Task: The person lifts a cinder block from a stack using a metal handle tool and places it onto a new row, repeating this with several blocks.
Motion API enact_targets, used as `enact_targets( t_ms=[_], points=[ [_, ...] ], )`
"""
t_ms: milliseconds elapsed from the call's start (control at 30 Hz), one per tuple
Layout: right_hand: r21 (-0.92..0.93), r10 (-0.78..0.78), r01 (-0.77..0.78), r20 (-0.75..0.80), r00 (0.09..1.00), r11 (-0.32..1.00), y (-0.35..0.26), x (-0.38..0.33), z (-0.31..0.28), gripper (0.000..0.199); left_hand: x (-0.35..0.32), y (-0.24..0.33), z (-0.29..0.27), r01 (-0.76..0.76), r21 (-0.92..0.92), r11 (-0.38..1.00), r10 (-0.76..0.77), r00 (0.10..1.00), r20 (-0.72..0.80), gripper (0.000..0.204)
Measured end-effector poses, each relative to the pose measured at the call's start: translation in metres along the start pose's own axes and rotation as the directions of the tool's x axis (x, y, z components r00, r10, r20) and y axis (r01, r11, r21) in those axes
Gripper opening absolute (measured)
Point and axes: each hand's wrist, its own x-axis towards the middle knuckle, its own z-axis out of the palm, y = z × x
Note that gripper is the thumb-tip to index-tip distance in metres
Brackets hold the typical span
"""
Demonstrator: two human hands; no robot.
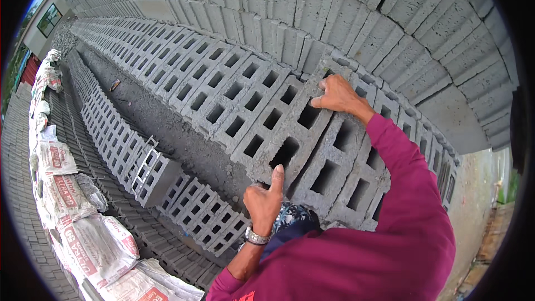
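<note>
Both of my hands are on one grey hollow concrete block (298,132), which sits slightly raised on the row of blocks in front of me. My left hand (264,200) closes on its near end, thumb pointing up and fingers curled against the end. At the far end, my right hand (341,96) grips the block with thumb and fingertips at its openings. The hollows of the block face up. More blocks (334,159) lie close against its right side, with a dark gap between.
A wall of stacked blocks (356,17) rises behind the long row. Across a gritty strip of ground (184,147), a lower row of blocks (114,134) runs away, with a pale metal frame (147,161) on it. Cement bags (97,245) line the left.
</note>
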Motion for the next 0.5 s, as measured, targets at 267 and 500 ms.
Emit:
enact_targets(
  t_ms=[267,500],
  points=[
    [-0.105,-0.162,0.154,-0.077,0.984,0.983,0.030,0.000,0.025,0.062,0.004,-0.033,-0.008,-0.010,-0.278,0.961,0.079,0.968,0.240,0.071],
    [-0.363,-0.272,0.205,-0.145,0.951,0.909,0.027,-0.019,0.023,0.063,-0.008,-0.111,-0.098,0.235,-0.402,0.885,0.013,0.851,0.526,0.070]
  ],
)
